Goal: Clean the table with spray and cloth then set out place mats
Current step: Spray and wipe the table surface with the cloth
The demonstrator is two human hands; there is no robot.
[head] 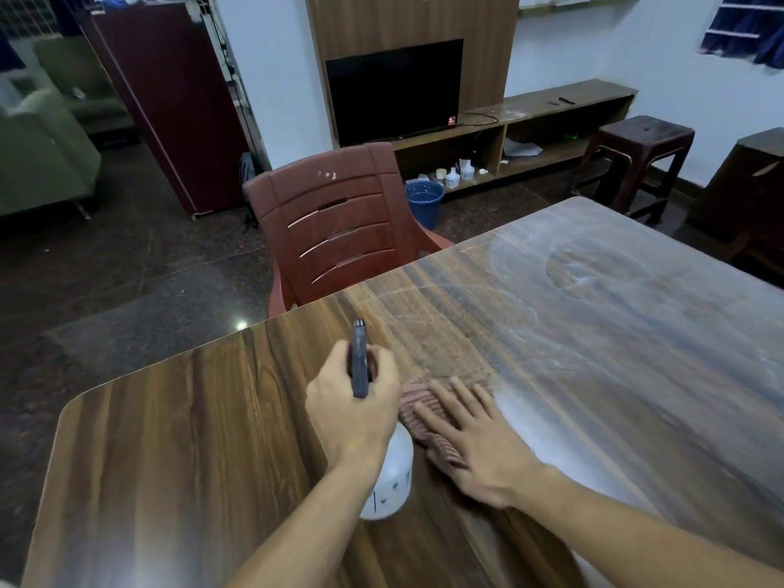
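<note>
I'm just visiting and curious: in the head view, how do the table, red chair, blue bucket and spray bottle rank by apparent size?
1. table
2. red chair
3. Unranked: spray bottle and blue bucket. The bottle fills more of the picture, but it sits far nearer the camera.

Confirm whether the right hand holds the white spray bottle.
No, the left hand grips the white spray bottle; the right hand lies flat on the reddish striped cloth.
</note>
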